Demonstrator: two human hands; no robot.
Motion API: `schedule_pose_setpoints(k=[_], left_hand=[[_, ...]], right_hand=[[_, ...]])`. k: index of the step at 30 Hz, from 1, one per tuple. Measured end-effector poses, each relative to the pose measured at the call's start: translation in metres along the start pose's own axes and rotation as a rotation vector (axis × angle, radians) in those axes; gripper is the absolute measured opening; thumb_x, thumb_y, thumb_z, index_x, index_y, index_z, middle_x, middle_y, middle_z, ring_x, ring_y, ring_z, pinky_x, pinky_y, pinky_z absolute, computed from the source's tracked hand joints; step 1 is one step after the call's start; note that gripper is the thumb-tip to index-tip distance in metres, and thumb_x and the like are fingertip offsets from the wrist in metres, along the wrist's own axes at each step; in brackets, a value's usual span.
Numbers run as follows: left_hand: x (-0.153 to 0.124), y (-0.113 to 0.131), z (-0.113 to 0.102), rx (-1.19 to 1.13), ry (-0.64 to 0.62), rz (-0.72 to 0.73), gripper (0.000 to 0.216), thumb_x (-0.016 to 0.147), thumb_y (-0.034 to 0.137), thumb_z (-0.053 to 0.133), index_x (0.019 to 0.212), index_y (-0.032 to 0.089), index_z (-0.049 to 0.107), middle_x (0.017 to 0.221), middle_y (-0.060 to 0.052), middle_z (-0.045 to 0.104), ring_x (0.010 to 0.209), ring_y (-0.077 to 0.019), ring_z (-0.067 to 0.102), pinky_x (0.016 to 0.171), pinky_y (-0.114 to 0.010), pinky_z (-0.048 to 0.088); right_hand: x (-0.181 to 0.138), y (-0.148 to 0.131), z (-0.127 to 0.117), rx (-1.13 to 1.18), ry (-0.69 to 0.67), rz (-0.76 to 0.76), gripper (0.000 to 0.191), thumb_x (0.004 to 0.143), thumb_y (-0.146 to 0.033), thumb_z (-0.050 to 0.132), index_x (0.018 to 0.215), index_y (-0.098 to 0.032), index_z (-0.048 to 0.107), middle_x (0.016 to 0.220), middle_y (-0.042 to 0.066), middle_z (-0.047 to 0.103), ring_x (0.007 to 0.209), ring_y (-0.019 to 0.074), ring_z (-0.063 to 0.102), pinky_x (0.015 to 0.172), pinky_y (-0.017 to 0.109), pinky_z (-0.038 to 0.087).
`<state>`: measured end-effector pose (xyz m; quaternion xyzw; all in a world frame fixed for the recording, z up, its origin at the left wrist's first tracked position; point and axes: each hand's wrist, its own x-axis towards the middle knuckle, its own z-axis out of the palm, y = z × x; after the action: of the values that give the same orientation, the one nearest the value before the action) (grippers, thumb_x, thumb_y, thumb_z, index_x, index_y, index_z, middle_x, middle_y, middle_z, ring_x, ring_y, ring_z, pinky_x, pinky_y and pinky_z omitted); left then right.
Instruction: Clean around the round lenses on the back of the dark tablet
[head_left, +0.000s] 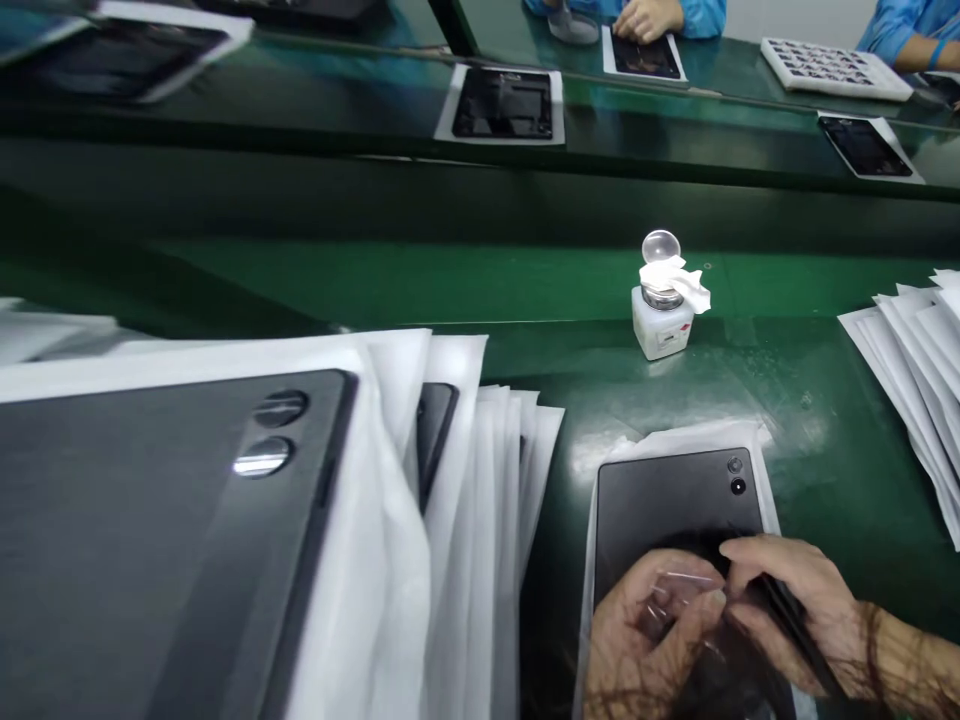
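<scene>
Nearby, white bottle [661, 330] (wipe-draped); both hands [651, 625] pinching clear film [686, 590] over tablet [675, 500].

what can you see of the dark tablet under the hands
The tablet is a flat, matte dark grey slab lying back-up on a white sheet on the green table. Two small round lenses sit in its far right corner. Its near half is hidden by the left hand and right hand, which pinch a clear film over it.
</scene>
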<state>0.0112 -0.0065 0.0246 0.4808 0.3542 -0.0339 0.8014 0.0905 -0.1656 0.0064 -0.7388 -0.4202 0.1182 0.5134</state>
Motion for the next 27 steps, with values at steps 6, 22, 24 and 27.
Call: schedule_pose_setpoints(k=[6,22,24,27], left_hand=[[0.014,-0.013,-0.014,-0.089,-0.220,0.124,0.026,0.078,0.051,0.080,0.093,0.030,0.079,0.080,-0.002,0.076,0.060,-0.0117,0.064,0.058,-0.018,0.053],[0.019,-0.009,-0.011,-0.092,-0.071,0.156,0.027,0.068,0.044,0.088,0.073,0.020,0.077,0.057,-0.002,0.072,0.045,-0.0094,0.063,0.047,-0.013,0.052],[0.018,-0.008,-0.011,-0.047,-0.058,0.150,0.021,0.070,0.038,0.087,0.074,0.020,0.077,0.055,-0.001,0.071,0.045,-0.0096,0.063,0.048,-0.013,0.051],[0.015,-0.007,-0.012,0.056,-0.048,0.137,0.009,0.073,0.029,0.083,0.077,0.021,0.078,0.057,-0.001,0.072,0.049,-0.0092,0.065,0.053,-0.012,0.052]], right_hand=[[0.000,-0.001,-0.003,0.215,-0.072,0.198,0.040,0.096,-0.021,0.059,0.133,-0.032,0.050,0.075,-0.004,0.066,0.053,0.0133,0.058,0.053,0.026,0.048],[0.006,0.004,-0.028,0.567,0.069,0.415,0.053,0.094,-0.071,0.041,0.113,-0.027,0.065,0.104,0.006,0.055,0.080,0.0198,0.060,0.072,0.033,0.053],[0.010,0.000,-0.031,0.561,0.081,0.432,0.035,0.095,-0.059,0.055,0.097,-0.026,0.066,0.097,0.003,0.055,0.078,0.0175,0.060,0.073,0.031,0.053],[0.016,-0.005,-0.032,0.511,0.056,0.425,0.011,0.089,-0.032,0.074,0.086,-0.026,0.066,0.093,0.002,0.062,0.077,0.0155,0.063,0.070,0.027,0.053]])
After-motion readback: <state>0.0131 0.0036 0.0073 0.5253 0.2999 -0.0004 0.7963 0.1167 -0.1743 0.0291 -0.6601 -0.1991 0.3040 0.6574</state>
